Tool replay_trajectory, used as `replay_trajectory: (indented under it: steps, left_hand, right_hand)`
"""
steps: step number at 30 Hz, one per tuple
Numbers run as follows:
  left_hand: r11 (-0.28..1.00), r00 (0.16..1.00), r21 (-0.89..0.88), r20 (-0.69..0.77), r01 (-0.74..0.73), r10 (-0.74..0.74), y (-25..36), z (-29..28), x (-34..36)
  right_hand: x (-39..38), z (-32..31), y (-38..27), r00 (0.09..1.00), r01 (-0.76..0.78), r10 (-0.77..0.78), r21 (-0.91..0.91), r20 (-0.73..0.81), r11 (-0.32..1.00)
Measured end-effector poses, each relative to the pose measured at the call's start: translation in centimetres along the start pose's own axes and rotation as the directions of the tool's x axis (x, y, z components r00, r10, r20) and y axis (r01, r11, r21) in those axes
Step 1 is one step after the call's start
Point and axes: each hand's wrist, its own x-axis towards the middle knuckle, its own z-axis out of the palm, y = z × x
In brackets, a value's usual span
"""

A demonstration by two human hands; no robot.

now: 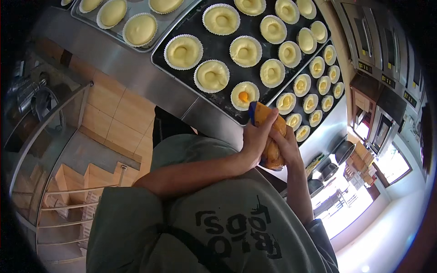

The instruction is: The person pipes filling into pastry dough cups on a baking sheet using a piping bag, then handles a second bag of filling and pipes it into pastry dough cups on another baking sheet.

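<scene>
Both my hands are wrapped round a plastic bag of orange filling (272, 157) with a blue end, squeezing it between them. My left hand (256, 142) grips it on the near left side, my right hand (287, 142) on the right. The bag's blue end tilts toward a dough round (239, 101) in a white paper cup, at the tray's near corner. An orange blob of filling (243, 97) sits in that round's hollow. Several other dough rounds (245, 51) with pressed hollows, also in paper cups, stand in rows on the dark baking tray (191, 86).
A second dark tray (298, 98) of smaller filled rounds lies to the right. At the upper left, a grey tray (119, 35) carries more dough rounds. The steel table edge (132, 75) runs before me. Ovens (364, 36) line the far right; a railing (45, 123) is at left.
</scene>
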Motion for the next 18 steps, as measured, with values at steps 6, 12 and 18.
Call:
replay_trajectory:
  steps: [6, 12, 18]
  left_hand:
    - [0.987, 1.0, -0.162, -0.01, -0.022, 0.021, 5.2, -3.7, 0.7]
    - [0.976, 1.0, -0.219, -0.019, -0.005, 0.001, 8.6, -6.4, 3.0]
    - [0.985, 0.998, -0.16, -0.014, 0.064, -0.068, 10.2, -7.7, 5.3]
  right_hand:
    - [2.3, 6.7, -4.1, 0.993, 0.066, -0.092, -0.325, -0.067, 0.944]
    - [6.4, 10.0, -5.5, 0.998, 0.06, -0.059, -0.236, 0.011, 0.97]
    - [8.2, 11.5, -6.8, 1.0, 0.01, -0.012, -0.203, -0.006, 0.979]
